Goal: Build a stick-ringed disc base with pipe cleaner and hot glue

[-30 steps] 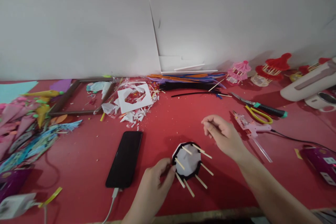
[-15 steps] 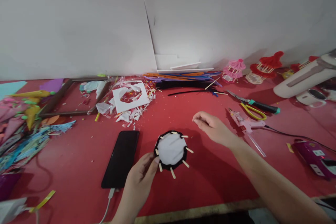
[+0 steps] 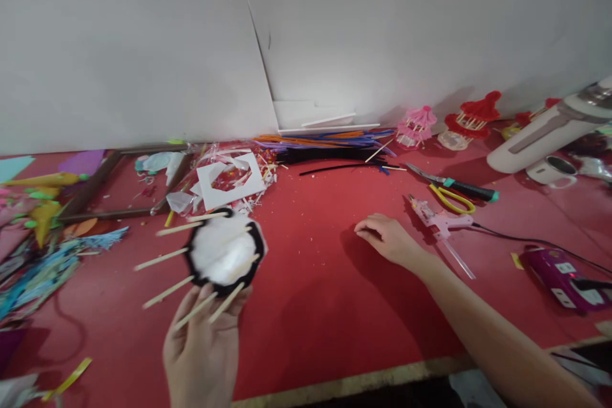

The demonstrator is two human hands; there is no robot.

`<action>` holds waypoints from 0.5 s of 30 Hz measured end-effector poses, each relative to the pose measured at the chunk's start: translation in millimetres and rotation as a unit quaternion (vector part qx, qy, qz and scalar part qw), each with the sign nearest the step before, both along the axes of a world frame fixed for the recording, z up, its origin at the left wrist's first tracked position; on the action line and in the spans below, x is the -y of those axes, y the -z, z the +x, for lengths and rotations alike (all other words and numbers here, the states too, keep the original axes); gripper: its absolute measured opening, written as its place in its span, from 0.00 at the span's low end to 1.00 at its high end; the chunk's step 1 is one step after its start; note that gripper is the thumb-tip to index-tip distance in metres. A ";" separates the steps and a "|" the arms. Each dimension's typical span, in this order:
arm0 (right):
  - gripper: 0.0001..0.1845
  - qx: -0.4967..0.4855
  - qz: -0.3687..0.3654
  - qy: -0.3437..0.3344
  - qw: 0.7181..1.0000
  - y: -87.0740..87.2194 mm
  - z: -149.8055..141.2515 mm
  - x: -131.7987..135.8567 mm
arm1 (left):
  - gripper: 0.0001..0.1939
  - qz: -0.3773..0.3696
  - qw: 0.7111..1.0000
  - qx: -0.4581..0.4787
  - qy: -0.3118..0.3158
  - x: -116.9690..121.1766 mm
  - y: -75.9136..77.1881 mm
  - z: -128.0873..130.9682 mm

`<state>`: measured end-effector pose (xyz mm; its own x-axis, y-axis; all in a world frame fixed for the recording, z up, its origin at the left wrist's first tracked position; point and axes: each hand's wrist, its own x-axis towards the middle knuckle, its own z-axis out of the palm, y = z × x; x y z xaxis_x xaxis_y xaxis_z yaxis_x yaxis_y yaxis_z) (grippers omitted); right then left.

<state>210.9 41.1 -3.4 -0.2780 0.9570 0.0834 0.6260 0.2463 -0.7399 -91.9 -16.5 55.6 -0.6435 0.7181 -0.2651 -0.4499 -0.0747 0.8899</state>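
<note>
My left hand (image 3: 203,347) holds up a white paper disc with a black fuzzy rim (image 3: 224,255); several thin wooden sticks (image 3: 162,259) poke out of it to the left and downward. The piece is lifted off the red table (image 3: 310,280) and tilted toward me, and it hides the black phone. My right hand (image 3: 386,240) rests on the table at centre right with its fingers curled loosely and nothing visible in them. A pink glue gun (image 3: 442,223) lies just right of that hand.
Pipe cleaners (image 3: 335,143) lie in a pile along the white wall. Paper scraps and a white cut-out card (image 3: 229,178) sit at the back left, coloured paper bits (image 3: 43,236) at far left. Scissors (image 3: 449,191), small paper lanterns (image 3: 471,118), a white appliance (image 3: 549,137) and a purple box (image 3: 564,271) are on the right.
My left hand has lifted the stick-studded disc off the table and swung it left and up, now covering the phone. My right hand has lowered onto the table.
</note>
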 end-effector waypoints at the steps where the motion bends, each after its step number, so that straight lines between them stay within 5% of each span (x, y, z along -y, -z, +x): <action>1: 0.11 0.000 0.002 0.002 1.000 -0.2 0.0 0.5 | 0.16 0.018 1.000 -0.021 -0.012 0.3 -4.6 -2.6; 5: 0.11 -0.011 0.009 0.015 1.000 1.0 -4.1 0.6 | 0.16 0.010 0.998 -0.065 -0.007 1.6 -14.9 -9.5; 10: 0.12 -0.065 0.023 0.016 0.998 -3.6 -18.1 2.5 | 0.25 -0.121 0.991 -0.020 0.048 5.0 -10.3 4.7; 15: 0.24 -0.118 0.022 -0.026 0.992 -26.5 -35.9 9.3 | 0.29 -0.174 0.970 -0.005 0.169 13.8 -0.2 20.9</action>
